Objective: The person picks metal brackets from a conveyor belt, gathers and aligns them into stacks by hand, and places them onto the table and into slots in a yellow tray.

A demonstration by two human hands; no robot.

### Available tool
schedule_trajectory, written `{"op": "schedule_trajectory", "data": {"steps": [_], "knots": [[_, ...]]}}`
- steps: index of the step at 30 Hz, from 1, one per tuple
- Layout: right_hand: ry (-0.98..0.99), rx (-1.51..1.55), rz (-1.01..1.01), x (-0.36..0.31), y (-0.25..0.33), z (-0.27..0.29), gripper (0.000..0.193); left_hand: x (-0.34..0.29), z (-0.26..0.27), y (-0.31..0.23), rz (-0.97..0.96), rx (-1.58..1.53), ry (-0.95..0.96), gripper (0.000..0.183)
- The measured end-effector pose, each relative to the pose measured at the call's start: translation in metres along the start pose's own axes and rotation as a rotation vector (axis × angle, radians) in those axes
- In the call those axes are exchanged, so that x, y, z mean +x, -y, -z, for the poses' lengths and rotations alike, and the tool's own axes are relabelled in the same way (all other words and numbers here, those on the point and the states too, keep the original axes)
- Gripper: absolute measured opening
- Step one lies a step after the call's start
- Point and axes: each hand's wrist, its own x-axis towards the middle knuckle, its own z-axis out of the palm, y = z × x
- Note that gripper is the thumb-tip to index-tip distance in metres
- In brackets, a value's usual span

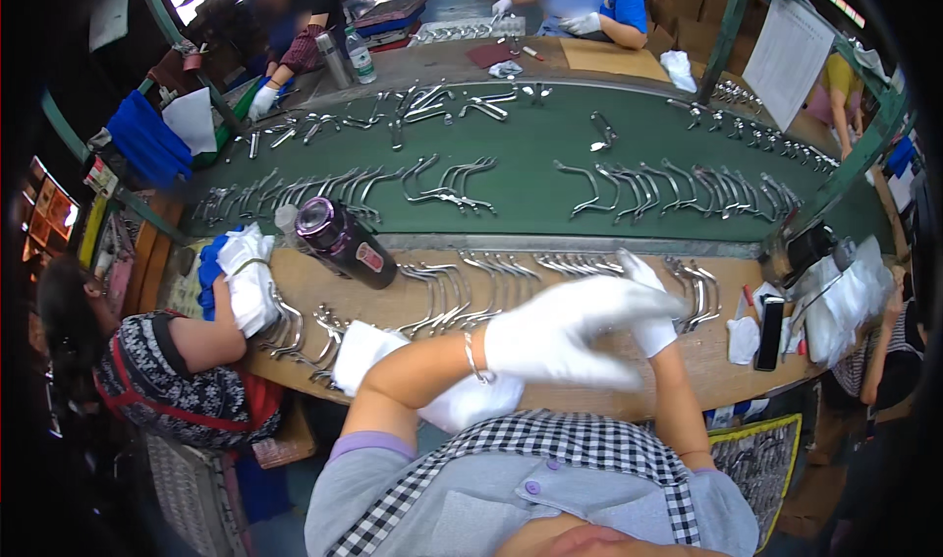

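Note:
My left hand (565, 331), in a white glove, hovers over the near work board with its fingers stretched to the right and its thumb apart. Motion blurs it somewhat. Just behind it my right hand (648, 306), also white-gloved, points its fingers up and away; the left hand partly covers it. Neither hand shows anything held. Beyond them lie rows of shiny, S-curved metal wrenches (447, 297), and another group of curved wrenches (699, 292) sits right of my right hand. A white cloth (471, 397) rests below my left forearm.
A dark purple flask (344, 243) stands at the board's left. More curved wrenches (678, 189) lie on the green conveyor belt (521, 135). A phone (770, 333) and plastic bags (840, 287) are at right. A co-worker (187, 361) sits at left; others work across the belt.

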Motion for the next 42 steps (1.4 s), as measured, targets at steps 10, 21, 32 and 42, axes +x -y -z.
{"op": "schedule_trajectory", "data": {"steps": [10, 21, 32, 42], "knots": [[0.173, -0.154, -0.025, -0.023, 0.041, -0.01, 0.052, 0.029, -0.033, -0.056, -0.929, -0.065, -0.017, 0.036], [0.134, -0.141, -0.034, -0.031, 0.036, -0.012, 0.044, 0.021, -0.037, -0.071, -0.798, -0.068, -0.231, 0.022], [0.078, -0.161, -0.025, -0.036, 0.029, -0.004, 0.04, 0.032, -0.054, -0.062, -0.914, 0.001, -0.294, 0.013], [-0.325, -0.222, -0.314, -0.029, -0.036, 0.051, 0.044, 0.033, -0.089, -0.02, -0.885, 0.213, 0.241, 0.023]]}}
